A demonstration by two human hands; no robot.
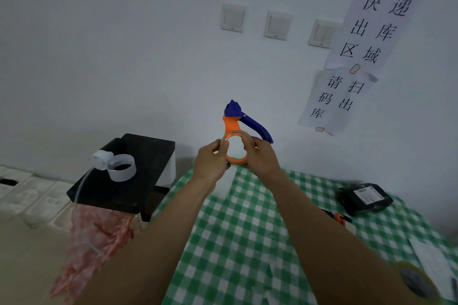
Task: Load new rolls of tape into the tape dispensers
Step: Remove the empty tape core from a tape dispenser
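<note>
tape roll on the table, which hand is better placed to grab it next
Probably the right hand: the tape roll lies on the table beside that forearm, far from the left hand. Both grip the dispenser.

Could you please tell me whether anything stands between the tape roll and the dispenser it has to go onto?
Nothing visible does. The left hand and right hand pinch the tape roll by its sides, right against the orange ring of the dispenser. Whether it is seated cannot be told.

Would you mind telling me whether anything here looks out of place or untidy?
A loose curled strip of tape lies on the black box, trailing over its left edge. The lower wall sign hangs crooked, edges lifting.
</note>
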